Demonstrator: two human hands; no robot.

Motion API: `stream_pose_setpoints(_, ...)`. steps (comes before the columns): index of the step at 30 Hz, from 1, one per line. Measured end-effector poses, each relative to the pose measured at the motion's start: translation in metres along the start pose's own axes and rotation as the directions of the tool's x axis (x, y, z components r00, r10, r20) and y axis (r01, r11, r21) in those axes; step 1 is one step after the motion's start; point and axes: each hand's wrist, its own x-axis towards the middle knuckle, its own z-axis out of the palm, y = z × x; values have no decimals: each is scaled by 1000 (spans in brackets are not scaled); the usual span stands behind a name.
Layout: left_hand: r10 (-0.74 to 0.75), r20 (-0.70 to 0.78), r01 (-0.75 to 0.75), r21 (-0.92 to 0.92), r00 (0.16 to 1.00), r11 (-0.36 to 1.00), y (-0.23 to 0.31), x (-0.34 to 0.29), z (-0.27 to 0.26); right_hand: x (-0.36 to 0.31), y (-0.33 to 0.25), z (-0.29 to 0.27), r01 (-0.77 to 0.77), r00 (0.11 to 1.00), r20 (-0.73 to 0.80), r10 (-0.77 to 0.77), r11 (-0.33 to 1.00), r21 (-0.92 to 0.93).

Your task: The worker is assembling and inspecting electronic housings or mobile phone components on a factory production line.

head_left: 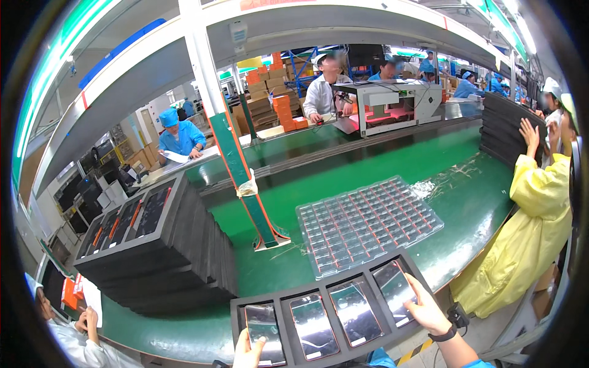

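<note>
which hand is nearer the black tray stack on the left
Left. The left hand is off the stack's near right corner, at the front tray's left end; the right hand is farther, at its right end.

A black foam tray (289,334) holds four glossy panels (313,325).

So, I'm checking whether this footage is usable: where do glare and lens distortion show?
Head view: white glare washes over parts of the glossy rectangular panels in the black foam tray; same head view: bright reflections patch the green work surface, the overhead shelf bows, and the corners go black.
</note>
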Motion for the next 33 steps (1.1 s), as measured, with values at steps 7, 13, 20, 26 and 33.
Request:
stream_pose_setpoints(7, 496, 3, -357, 698, 868, 621, 6, -15, -64, -4, -34, -40, 117, 971, -117, -210, 837, -535)
stream_pose_setpoints(13, -72, 62, 82, -182, 995, 980, -4, -25, -83, -17, 20, -60, -296, 955, 14, 297, 954, -38)
stream_pose_setpoints(20, 31, 267, 117, -521, 963, 846, 57, 3, -41, -85, 45, -98, -387, 919, 157, 362, 750, 536)
stream_pose_setpoints(26, 345, 714, 352, -633, 609, 689, 126, 56, 89, -133, 100, -93, 214, 858, -356, 371, 371, 904)
stream_pose_setpoints(33, 438, 860, 417, -510, 262, 753, 154, 56, 199, -86, 94, -148, 618, 633, -716, 295, 363, 697)
